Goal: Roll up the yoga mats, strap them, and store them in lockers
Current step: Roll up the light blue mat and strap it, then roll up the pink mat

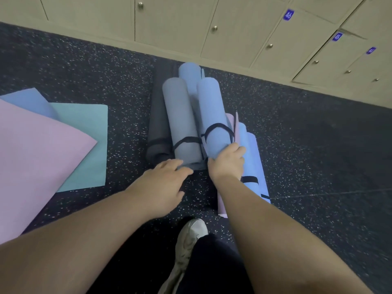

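Right hand (228, 161) gripping near end of strapped blue rolled mat (212, 115); left hand (164, 184) spread, fingertips touching grey-blue roll (182, 122). Lower rolls partly hidden.

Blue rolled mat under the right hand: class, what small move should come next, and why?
Probably lift it clear of the pile. The right hand already grips the end of the blue mat, its strap is on, the left hand rests at the grey-blue mat, and the lockers stand shut beyond.

rolled mats (186, 115) before lockers (233, 28)
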Available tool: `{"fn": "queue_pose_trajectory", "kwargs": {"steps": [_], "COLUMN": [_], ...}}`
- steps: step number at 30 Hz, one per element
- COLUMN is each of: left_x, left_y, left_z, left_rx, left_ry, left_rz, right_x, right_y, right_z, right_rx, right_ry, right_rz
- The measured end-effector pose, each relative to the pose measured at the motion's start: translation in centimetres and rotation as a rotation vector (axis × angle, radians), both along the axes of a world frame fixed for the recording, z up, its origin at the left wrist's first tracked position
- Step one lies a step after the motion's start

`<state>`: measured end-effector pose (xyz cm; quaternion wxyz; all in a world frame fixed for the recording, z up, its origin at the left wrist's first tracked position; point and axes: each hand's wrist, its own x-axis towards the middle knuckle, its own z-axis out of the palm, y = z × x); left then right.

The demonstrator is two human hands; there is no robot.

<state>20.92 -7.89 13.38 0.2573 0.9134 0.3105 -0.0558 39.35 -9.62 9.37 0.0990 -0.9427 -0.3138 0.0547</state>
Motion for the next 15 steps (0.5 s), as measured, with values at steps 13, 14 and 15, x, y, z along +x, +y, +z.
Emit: {"fn": "queue_pose_trajectory", "kwargs": {"steps": [13, 14, 15], "left_x": [0.6, 0.3, -0.2], "left_y": [1.6, 2.0, 2.4], "left_z": [-2.5, -2.5, -2.5], "left_rx": [0.007, 0.013, 0.016], "left_ry": [0.065, 0.074, 0.081], "left_rz": [-0.014, 0.000, 0.016], "right_x": [1.3, 0.7, -0.1], "right_y": [1.8, 2.0, 2.4], "right_z": [-2.8, -2.7, -2.4], "right_rx": [-0.149, -0.141, -0.129], "right_ry": [-0.107, -0.121, -0.122], "right_rz": [0.190, 0.227, 0.261]}}
